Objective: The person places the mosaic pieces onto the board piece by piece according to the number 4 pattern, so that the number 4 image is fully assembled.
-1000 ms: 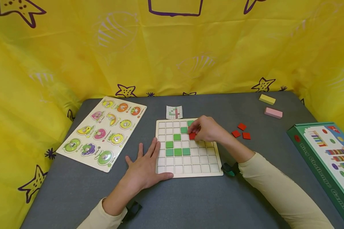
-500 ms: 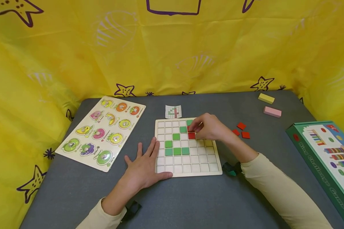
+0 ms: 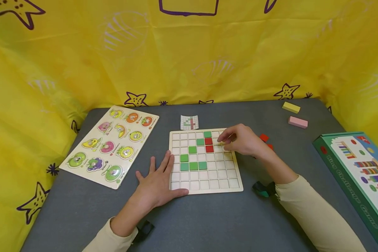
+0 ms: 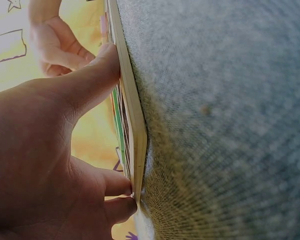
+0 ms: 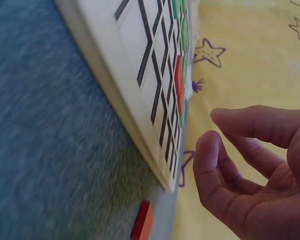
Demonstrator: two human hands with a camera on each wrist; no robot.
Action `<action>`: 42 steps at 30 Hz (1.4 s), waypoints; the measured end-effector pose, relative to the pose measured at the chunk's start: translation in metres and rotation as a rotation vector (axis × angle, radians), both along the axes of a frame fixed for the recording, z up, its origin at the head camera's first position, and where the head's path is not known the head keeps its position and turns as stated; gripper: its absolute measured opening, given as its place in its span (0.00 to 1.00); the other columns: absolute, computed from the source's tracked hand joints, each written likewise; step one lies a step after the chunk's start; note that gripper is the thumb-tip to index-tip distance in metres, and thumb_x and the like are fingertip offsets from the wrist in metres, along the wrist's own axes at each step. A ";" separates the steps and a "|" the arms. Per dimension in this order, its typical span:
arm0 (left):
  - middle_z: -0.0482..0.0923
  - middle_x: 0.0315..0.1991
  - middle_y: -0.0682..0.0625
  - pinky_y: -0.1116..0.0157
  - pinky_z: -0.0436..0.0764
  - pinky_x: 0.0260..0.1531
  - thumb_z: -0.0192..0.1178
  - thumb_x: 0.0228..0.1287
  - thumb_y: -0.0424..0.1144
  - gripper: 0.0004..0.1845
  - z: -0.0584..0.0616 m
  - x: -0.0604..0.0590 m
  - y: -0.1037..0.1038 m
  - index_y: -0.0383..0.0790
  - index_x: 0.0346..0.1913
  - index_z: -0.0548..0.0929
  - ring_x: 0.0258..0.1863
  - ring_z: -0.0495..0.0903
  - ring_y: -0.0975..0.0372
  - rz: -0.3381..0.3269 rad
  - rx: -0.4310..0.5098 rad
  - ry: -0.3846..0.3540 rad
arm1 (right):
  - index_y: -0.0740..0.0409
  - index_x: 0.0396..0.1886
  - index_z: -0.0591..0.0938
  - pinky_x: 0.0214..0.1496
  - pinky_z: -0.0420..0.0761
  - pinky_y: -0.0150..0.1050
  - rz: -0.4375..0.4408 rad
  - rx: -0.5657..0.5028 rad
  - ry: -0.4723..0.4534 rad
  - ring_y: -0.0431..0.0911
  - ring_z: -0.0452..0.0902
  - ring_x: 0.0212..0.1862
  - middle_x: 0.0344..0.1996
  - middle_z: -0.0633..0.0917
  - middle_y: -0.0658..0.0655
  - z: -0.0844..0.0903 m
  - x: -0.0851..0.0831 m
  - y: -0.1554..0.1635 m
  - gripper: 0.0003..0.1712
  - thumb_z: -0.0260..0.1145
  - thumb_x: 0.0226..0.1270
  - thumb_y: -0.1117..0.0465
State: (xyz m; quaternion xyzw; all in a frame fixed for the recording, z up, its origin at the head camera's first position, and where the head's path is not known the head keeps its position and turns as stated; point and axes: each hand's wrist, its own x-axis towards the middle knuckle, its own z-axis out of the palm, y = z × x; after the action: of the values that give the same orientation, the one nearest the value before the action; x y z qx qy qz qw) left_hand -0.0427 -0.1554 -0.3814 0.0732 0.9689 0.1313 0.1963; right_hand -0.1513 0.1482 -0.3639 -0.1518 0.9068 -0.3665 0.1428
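A wooden grid board lies mid-table with several green tiles and two red tiles stacked in one column. My right hand hovers over the board's upper right cells, just right of the red tiles, with loosely curled fingers that hold nothing; in the right wrist view the right hand is empty beside the board. My left hand lies flat on the table with its fingers straight against the board's left edge. Its thumb rests on the board's front corner.
Loose red tiles lie right of the board, partly behind my right hand. A small pattern card sits behind the board. A fruit peg puzzle is at left, yellow and pink blocks at back right, a green box at right.
My right hand left a second red tile in the cell above the first and drew back to the right. The left hand stayed put.
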 end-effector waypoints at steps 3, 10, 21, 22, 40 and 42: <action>0.39 0.87 0.51 0.13 0.47 0.57 0.68 0.54 0.75 0.66 -0.001 0.000 0.000 0.45 0.85 0.49 0.81 0.42 0.31 0.001 0.003 0.000 | 0.55 0.45 0.92 0.44 0.82 0.39 -0.016 -0.001 0.013 0.47 0.85 0.44 0.43 0.91 0.56 0.001 0.003 0.008 0.14 0.74 0.59 0.69; 0.37 0.87 0.51 0.13 0.46 0.57 0.68 0.54 0.75 0.66 -0.002 -0.002 0.000 0.46 0.86 0.48 0.82 0.40 0.32 0.000 0.001 -0.004 | 0.56 0.47 0.91 0.45 0.81 0.39 -0.049 -0.003 0.015 0.48 0.85 0.43 0.42 0.91 0.57 0.003 0.006 0.029 0.15 0.75 0.59 0.68; 0.38 0.87 0.51 0.13 0.46 0.57 0.67 0.54 0.76 0.66 -0.002 -0.001 0.000 0.46 0.86 0.49 0.82 0.41 0.31 -0.004 -0.008 -0.007 | 0.60 0.49 0.90 0.44 0.82 0.34 -0.072 -0.021 -0.047 0.49 0.84 0.44 0.45 0.90 0.60 0.002 0.007 0.052 0.17 0.78 0.60 0.66; 0.37 0.87 0.51 0.13 0.46 0.57 0.67 0.54 0.76 0.66 -0.002 -0.001 0.000 0.46 0.86 0.48 0.82 0.41 0.31 -0.003 -0.009 -0.008 | 0.60 0.49 0.90 0.44 0.82 0.34 -0.074 -0.021 -0.050 0.49 0.84 0.44 0.45 0.90 0.61 0.002 0.007 0.053 0.17 0.78 0.60 0.65; 0.38 0.87 0.51 0.13 0.46 0.58 0.68 0.54 0.75 0.65 0.000 -0.001 0.000 0.46 0.86 0.49 0.82 0.40 0.31 0.002 -0.003 -0.013 | 0.63 0.46 0.89 0.36 0.80 0.36 -0.080 0.073 -0.097 0.45 0.82 0.38 0.38 0.89 0.59 -0.005 0.003 0.067 0.18 0.77 0.52 0.66; 0.38 0.87 0.51 0.14 0.46 0.58 0.68 0.54 0.75 0.65 -0.001 -0.002 0.000 0.46 0.86 0.49 0.82 0.40 0.32 0.001 -0.005 -0.011 | 0.62 0.45 0.89 0.35 0.80 0.36 -0.080 0.082 -0.098 0.45 0.81 0.37 0.38 0.89 0.59 -0.006 0.003 0.065 0.19 0.77 0.51 0.67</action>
State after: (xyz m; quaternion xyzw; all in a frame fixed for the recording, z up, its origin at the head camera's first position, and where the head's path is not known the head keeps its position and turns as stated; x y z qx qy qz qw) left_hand -0.0445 -0.1552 -0.3825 0.0713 0.9682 0.1295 0.2018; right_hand -0.1480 0.2133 -0.3703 -0.0914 0.9183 -0.3415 0.1782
